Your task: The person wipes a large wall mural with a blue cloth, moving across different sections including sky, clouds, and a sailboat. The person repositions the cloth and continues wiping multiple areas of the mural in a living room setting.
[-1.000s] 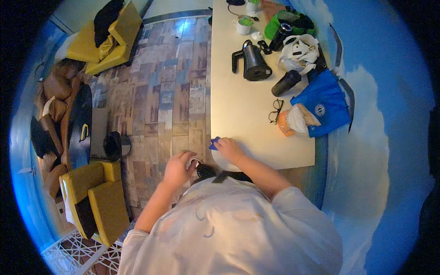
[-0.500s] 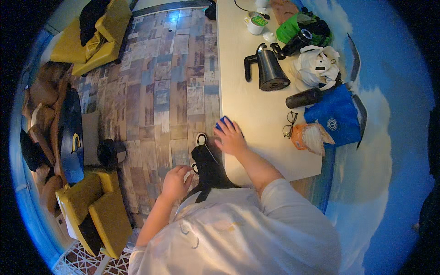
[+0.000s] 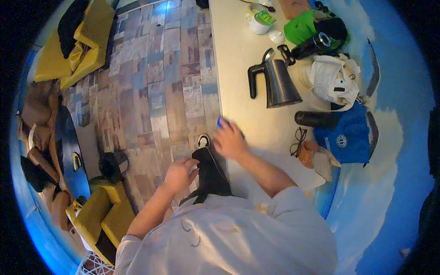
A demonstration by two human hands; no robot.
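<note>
My right hand (image 3: 231, 141) lies over a small blue thing (image 3: 220, 122) at the left edge of the cream table (image 3: 256, 151). Its fingers cover most of that thing, so its kind is hidden; a blue tip and a dark edge stick out. Off the table, my left hand (image 3: 180, 174) hovers above the floor next to my dark trouser leg (image 3: 211, 172). Its fingers are loosely bent and apart from the thumb, with nothing seen in them. Farther along the table stands a dark metal kettle (image 3: 282, 85) with a black handle.
Along the table's right side lie a black cylinder (image 3: 316, 119), glasses (image 3: 298, 142), an orange and white pack (image 3: 316, 158), a blue bag (image 3: 346, 142), a white bag (image 3: 334, 80) and a green bag (image 3: 300, 30). A white mug (image 3: 260, 23) stands far back. Yellow armchairs (image 3: 98, 208) are at left.
The view has shifted, so the kettle and bags appear lower and farther right. My right hand now covers more of the blue thing. My left hand has come slightly nearer my leg.
</note>
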